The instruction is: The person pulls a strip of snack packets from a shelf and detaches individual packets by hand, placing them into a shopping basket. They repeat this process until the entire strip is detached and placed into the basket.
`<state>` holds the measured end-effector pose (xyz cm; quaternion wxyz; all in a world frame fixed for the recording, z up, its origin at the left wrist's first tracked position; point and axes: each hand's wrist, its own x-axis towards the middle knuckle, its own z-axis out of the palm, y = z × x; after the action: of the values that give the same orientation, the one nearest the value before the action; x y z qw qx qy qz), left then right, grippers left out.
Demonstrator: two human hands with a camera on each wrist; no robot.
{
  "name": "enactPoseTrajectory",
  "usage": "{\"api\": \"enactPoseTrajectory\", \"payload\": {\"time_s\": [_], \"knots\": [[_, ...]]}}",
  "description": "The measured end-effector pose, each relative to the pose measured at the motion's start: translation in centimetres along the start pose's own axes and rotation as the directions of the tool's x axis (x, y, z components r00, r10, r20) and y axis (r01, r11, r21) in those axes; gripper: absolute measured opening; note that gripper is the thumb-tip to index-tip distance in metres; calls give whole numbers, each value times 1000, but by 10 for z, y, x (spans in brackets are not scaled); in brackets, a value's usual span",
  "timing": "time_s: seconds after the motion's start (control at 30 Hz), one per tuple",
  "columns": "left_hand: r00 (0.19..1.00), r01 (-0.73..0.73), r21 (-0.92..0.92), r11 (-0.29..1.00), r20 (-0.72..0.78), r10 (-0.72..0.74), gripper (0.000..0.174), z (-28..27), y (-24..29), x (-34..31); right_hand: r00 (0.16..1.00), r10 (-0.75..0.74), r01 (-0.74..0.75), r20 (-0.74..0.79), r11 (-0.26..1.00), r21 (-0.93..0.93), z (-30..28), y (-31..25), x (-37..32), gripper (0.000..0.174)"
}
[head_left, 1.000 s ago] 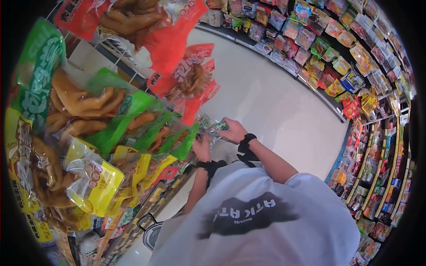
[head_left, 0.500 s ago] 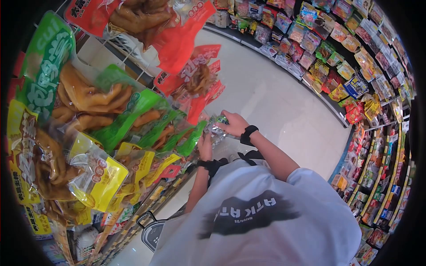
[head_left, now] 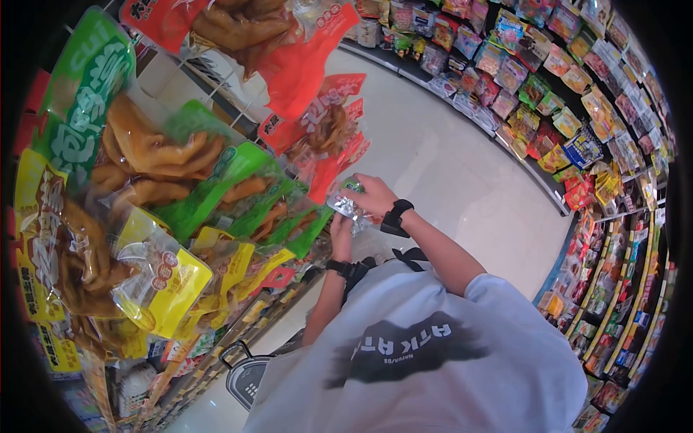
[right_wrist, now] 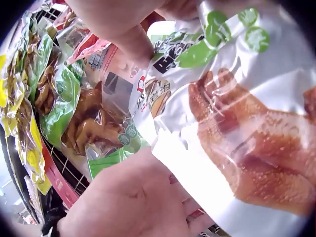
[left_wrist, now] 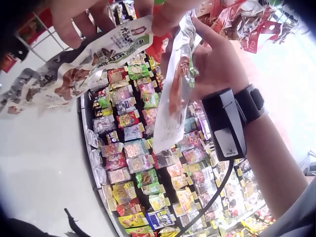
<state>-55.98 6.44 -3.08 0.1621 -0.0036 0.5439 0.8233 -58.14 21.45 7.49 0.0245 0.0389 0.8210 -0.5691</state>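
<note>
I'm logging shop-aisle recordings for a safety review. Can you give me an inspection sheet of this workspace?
Surface: no table; pale glossy floor below.
Job's things: white plastic snack packet with green print; second white snack packet.
Clutter: green, yellow and red hanging bags of brown snacks, close beside the hands.
Hands: right hand pinches the green-print packet; left hand holds the second packet.
Cables: black cable runs from the black wrist camera.
Surroundings: shelves of colourful packets across the aisle.
</note>
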Motion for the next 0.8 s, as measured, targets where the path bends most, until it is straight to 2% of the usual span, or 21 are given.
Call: {"api": "enactPoseTrajectory", "payload": {"time_s": [0.03, 0.13, 0.23, 0.33, 0.47, 0.57, 0.67, 0.8], "knots": [[1000, -13, -2, 1000, 2, 13, 39, 0, 1, -1, 999, -34, 35, -28, 999, 4, 2, 3, 3, 49], [1000, -8, 17, 1000, -7, 8, 40, 2, 7, -5, 1000, 31, -31, 1, 998, 57, -2, -8, 2, 47], [1000, 0, 20, 1000, 5, -1, 40, 1, 8, -7, 998, -55, 55, 5, 998, -23, 0, 2, 10, 46], [1000, 1, 29, 1000, 17, -2, 41, -1, 9, -6, 999, 18, -14, 42, 996, -83, -1, -2, 11, 44], [1000, -7, 46, 999, 30, 6, 43, -2, 10, -7, 998, 33, -26, 49, 992, -121, 0, 2, 11, 46], [993, 43, 72, 996, 105, -51, 47, -4, 17, -11, 999, 36, -31, 34, 991, -130, 1, 0, 8, 45], [984, 69, -5, 998, 168, -67, 49, 1, 28, -19, 997, 55, -50, 52, 994, -93, 0, -12, 5, 43], [983, 150, -3, 989, 108, -149, 44, 5, 36, -23, 997, 41, -34, 71, 995, -95, 3, -11, 3, 41]]}}
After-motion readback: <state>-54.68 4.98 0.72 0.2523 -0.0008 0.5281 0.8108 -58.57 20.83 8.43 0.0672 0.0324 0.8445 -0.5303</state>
